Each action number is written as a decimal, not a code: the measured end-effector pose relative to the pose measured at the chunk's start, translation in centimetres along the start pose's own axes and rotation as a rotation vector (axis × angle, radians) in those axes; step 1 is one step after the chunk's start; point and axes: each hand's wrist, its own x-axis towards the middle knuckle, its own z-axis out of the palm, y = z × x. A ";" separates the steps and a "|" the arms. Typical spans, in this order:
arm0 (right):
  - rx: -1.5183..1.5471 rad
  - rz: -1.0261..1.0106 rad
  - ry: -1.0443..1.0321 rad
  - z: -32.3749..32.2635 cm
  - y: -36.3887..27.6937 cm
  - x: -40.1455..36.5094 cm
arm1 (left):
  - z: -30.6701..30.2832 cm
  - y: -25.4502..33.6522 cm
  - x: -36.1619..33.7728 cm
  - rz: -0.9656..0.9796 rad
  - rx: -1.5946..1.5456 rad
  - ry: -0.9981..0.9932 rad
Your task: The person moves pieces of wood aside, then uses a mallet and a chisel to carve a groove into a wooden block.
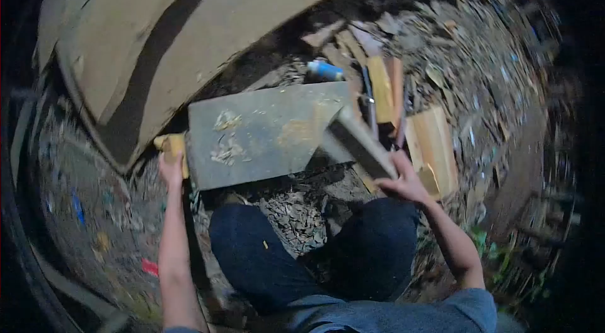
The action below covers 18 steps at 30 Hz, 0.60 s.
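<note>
While the left hand clasps yellowish wood, the right hand grips a long block slanting lengthwise forward-left.

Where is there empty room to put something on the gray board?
The gray board looks mostly bare along its far edge, beyond the shavings, and at its near left corner. Right of it is crowded with wood pieces, and the right hand holds a gray object there.
</note>
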 end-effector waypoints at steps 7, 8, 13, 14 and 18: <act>0.462 0.308 0.179 -5.4 -2.1 20.9 | -2.3 -1.0 -12.5 -0.243 -0.158 -0.016; 0.326 0.265 0.290 -5.8 -2.0 24.2 | -3.5 -0.7 -15.4 -0.216 -0.037 -0.071; -0.536 -0.266 0.275 -9.2 10.2 38.0 | -6.5 -5.0 -37.4 -0.286 0.287 0.125; -0.574 -0.296 0.176 -8.6 10.5 38.0 | -7.4 -3.2 -41.9 -0.514 0.240 0.198; -1.562 -0.418 -0.313 -9.5 14.0 39.3 | -3.1 -10.4 -64.8 -1.102 0.315 0.274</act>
